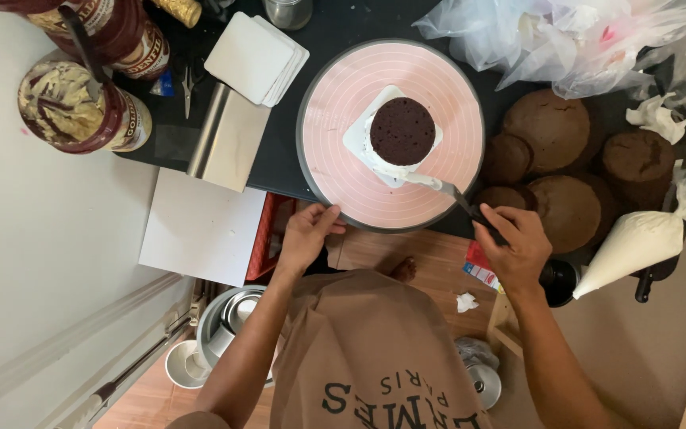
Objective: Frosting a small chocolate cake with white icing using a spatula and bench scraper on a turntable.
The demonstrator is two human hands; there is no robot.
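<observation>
Beyond the right hand (516, 245) — grip clamped on a spatula (448, 189) — its blade touches the cake (402, 132).
</observation>
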